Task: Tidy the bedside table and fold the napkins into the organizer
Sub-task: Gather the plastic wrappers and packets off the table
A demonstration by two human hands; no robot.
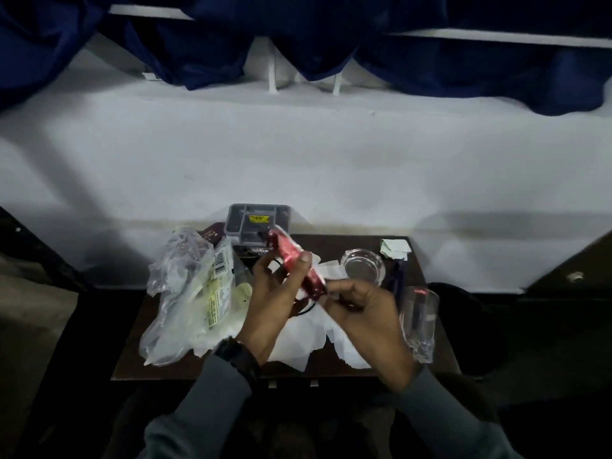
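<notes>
A red foil wrapper (291, 256) is held up over the middle of the small dark bedside table (139, 359). My left hand (275, 303) grips its upper part with the thumb on the foil. My right hand (364, 313) pinches its lower end. White napkins (298, 342) lie crumpled on the table under both hands. A grey compartment organizer (256, 223) with a yellow label stands at the table's back edge, against the white wall.
A heap of clear plastic bags and yellowish packets (188, 293) fills the table's left side. A glass ashtray (364, 265) sits at the back right, with a folded paper (394, 248) behind it. An upright drinking glass (419, 323) stands at the right edge. Dark blue curtains (298, 38) hang above.
</notes>
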